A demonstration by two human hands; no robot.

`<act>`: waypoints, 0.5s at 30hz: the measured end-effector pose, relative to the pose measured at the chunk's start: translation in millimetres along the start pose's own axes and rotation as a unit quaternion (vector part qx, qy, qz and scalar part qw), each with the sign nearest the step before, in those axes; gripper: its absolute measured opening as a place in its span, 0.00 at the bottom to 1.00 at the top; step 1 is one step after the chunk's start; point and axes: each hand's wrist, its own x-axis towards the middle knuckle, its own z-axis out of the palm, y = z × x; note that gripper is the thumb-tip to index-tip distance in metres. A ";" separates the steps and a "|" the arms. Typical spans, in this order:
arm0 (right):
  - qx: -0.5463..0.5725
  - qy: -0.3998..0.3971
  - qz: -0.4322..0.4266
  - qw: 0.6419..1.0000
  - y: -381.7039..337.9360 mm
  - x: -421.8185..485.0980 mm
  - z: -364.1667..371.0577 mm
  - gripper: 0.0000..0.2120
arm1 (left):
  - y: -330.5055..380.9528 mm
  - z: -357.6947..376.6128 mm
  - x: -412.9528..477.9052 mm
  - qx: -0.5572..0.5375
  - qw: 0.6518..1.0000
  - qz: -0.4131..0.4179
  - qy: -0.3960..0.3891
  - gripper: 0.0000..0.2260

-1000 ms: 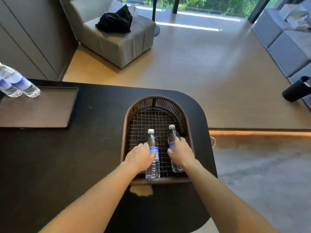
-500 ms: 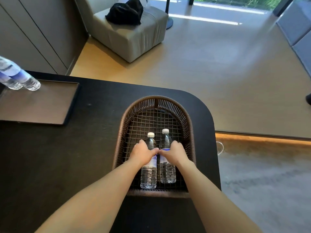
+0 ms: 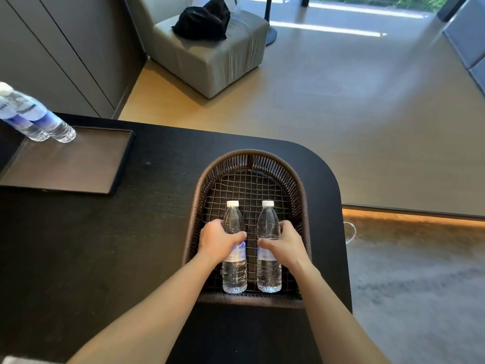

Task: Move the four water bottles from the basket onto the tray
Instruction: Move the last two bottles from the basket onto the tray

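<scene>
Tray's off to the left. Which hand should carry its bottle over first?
Left, probably. The left hand already grips the left bottle in the basket, and the tray lies on its side. The right hand would have to cross over it.

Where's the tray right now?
The tray sits at the far left of the head view on the black table, left of the basket, with two bottles at its far corner.
</scene>
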 end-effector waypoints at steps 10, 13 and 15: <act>0.032 0.103 -0.114 0.988 6.4 -53.5 7.4 0.26 | -6.9 -24.9 -46.8 -0.050 0.995 0.079 0.043 0.19; 0.036 0.130 -0.148 0.980 3.0 -66.9 11.6 0.28 | -8.6 -34.5 -62.3 -0.047 0.987 0.147 0.042 0.22; 0.035 0.144 -0.169 0.974 -3.9 -77.3 13.9 0.29 | -10.7 -45.2 -70.5 -0.053 0.977 0.202 0.045 0.22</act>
